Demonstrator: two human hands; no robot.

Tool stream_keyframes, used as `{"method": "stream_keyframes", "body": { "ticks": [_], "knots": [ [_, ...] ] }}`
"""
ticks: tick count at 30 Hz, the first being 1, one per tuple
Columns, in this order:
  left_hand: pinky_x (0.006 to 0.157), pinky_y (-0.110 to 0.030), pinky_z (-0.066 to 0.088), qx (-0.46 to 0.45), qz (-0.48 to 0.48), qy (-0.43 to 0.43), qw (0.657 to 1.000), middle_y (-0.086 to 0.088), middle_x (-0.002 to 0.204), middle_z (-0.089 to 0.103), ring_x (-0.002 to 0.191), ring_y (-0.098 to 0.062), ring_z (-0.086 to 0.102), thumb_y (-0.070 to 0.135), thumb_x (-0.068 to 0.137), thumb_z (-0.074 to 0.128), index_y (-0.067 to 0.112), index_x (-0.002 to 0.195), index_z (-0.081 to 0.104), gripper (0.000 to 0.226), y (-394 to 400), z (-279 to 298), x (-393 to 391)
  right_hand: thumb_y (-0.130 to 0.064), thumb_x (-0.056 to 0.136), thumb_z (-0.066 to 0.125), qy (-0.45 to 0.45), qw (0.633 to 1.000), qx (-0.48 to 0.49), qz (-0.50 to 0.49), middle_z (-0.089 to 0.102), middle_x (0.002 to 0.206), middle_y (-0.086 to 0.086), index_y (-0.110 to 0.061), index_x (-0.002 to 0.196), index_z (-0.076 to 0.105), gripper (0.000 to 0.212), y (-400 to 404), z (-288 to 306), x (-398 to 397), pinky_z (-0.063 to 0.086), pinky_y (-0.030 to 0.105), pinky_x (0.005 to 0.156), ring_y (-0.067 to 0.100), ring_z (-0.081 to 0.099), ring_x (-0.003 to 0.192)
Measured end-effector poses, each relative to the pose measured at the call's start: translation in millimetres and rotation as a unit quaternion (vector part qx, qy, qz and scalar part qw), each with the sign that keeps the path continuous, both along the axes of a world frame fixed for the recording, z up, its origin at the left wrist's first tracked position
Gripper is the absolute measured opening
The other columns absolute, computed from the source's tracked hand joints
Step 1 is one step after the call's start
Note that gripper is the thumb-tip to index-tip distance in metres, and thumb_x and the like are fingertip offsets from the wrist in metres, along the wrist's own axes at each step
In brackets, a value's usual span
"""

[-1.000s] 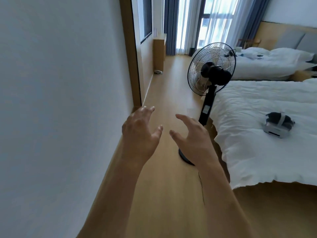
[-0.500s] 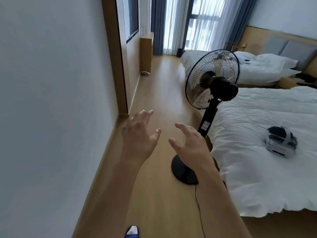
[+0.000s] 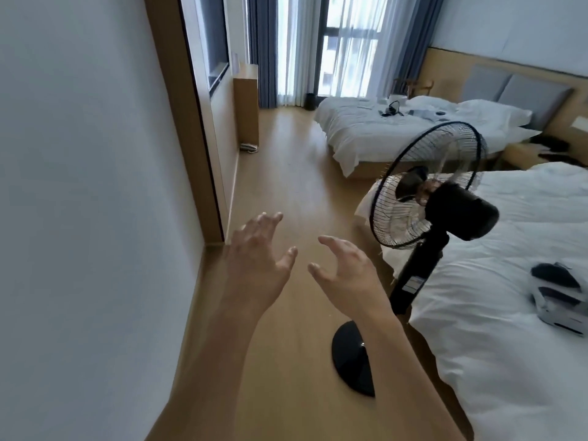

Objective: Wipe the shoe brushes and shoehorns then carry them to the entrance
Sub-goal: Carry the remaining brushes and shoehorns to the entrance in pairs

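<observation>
Both forearms reach forward over the wood floor (image 3: 286, 173), bare, side by side, apart. Left hand (image 3: 254, 262): back toward the camera, fingers spread and loosely bent, grasping nothing. Right hand (image 3: 346, 275): thumb out toward the left hand, fingers loosely curved, also empty.

Landmark: standing fan (image 3: 426, 198). Its black round base sits on the floor just right of the right forearm; the pole rises behind the right hand; the head tilts.

Right of the fan, near bed (image 3: 509, 345), white cover, with a dark-and-white device (image 3: 556, 297) on it. Beyond the fan, a second bed (image 3: 366, 132) with small items on top. Farther, curtains (image 3: 302, 49) at the window.

No shoe brushes or shoehorns in view.
</observation>
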State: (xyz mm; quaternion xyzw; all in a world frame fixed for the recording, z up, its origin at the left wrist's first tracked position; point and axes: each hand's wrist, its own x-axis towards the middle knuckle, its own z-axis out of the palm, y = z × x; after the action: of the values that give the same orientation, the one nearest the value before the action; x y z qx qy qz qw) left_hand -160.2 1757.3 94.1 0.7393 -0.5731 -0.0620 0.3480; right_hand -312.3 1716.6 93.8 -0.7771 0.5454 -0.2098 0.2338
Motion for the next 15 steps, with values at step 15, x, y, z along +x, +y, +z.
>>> {"method": "stream_keyframes", "body": {
  "ticks": [15],
  "knots": [
    [0.115, -0.038, 0.029, 0.028, 0.099, -0.064, 0.993, 0.005, 0.153, 0.041, 0.141, -0.018, 0.036, 0.044, 0.09, 0.065, 0.032, 0.147, 0.039, 0.063, -233, 1, 163, -0.04, 0.095, 0.062, -0.014, 0.997, -0.001, 0.082, 0.05, 0.147, -0.004, -0.03, 0.147, 0.045, 0.055, -265, -5, 177, 0.036, 0.038, 0.113, 0.017, 0.044, 0.137]
  ]
}}
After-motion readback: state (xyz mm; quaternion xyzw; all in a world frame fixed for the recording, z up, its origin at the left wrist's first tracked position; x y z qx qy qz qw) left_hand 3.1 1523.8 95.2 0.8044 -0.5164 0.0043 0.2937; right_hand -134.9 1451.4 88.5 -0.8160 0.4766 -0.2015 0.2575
